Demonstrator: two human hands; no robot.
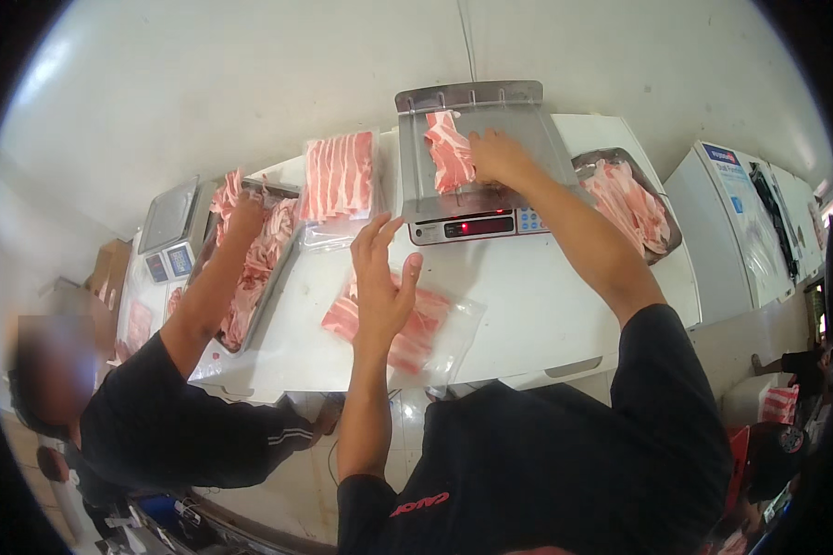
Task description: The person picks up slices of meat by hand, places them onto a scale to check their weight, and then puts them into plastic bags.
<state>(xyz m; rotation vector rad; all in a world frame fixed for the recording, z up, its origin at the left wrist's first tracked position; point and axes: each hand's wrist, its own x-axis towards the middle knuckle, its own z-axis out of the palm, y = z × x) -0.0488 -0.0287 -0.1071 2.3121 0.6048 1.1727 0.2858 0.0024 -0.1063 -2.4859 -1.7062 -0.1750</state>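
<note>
On the metal pan (518, 104) of a digital scale (477, 228) lie several bacon slices (448, 153), pink with white fat. My right hand (500, 157) reaches over the pan, its curled fingers closed at the right edge of these slices; the fingertips are partly hidden. My left hand (379, 277) is raised, empty, with fingers and thumb apart. Behind and below it, a clear plastic pack of bacon (426, 333) lies flat on the white table. Another pack of bacon slices (339, 176), neatly overlapped, lies left of the scale.
A metal tray of bacon (625, 203) sits right of the scale. At left, a co-worker's hand (244, 217) handles bacon over a long metal tray (282, 242). A second scale (168, 222) stands beyond it. A white chest freezer (727, 231) is at right of the white table (528, 314).
</note>
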